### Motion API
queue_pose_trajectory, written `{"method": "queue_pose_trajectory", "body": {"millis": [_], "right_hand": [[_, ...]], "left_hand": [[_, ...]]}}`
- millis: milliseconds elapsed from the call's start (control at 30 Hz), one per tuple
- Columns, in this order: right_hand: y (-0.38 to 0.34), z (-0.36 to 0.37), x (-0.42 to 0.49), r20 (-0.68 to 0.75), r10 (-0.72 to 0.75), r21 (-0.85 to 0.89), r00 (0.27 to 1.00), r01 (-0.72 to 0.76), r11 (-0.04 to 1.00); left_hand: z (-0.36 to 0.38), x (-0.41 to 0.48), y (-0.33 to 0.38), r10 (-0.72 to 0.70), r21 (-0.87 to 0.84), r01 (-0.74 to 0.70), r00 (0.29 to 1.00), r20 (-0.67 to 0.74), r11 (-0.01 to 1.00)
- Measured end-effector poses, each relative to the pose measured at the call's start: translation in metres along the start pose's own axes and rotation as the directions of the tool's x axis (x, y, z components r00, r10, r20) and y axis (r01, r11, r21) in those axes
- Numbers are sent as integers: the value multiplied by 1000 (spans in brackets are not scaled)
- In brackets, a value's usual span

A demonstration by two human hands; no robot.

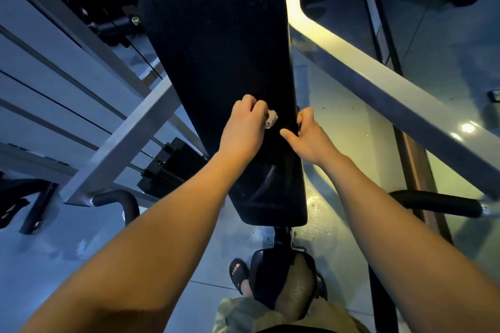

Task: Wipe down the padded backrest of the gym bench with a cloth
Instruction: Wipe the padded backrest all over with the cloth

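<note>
While your left hand (244, 124) clenches the bunched cloth (271, 119) and your right hand (308, 134) grips the backrest (216, 43) edge, the small wad may slip or skip patches.

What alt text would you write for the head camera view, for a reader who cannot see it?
Seen from above, a person's left hand presses a small pale cloth against a black padded backrest, while the right hand grips the pad's right edge. Grey gym machine frames stand on either side.
</note>
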State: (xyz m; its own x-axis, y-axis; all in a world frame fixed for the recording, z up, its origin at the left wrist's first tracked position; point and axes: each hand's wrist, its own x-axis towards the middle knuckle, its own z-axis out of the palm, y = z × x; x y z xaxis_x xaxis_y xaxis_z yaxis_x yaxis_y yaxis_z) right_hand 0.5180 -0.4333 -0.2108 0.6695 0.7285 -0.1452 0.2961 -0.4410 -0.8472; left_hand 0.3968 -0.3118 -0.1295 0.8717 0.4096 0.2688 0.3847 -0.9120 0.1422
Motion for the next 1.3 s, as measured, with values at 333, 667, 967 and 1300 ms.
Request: {"method": "queue_pose_trajectory", "body": {"millis": [333, 667, 967, 1300], "right_hand": [[-5, -2, -1, 10, 35, -28, 999, -35, 999], [-6, -4, -1, 24, 44, -24, 999, -43, 999], [-9, -4, 0, 16, 7, -45, 1000, -6, 999], [-7, 0, -3, -7, 20, -36, 1000, -20, 999]], "left_hand": [[-23, 37, 16, 45, 163, -11, 978, -203, 987], [-33, 38, 14, 81, 65, -71, 981, -178, 995], [-2, 22, 2, 62, 3, -62, 988, -143, 998], [26, -57, -28, -152, -129, 155, 988, 36, 979]]}}
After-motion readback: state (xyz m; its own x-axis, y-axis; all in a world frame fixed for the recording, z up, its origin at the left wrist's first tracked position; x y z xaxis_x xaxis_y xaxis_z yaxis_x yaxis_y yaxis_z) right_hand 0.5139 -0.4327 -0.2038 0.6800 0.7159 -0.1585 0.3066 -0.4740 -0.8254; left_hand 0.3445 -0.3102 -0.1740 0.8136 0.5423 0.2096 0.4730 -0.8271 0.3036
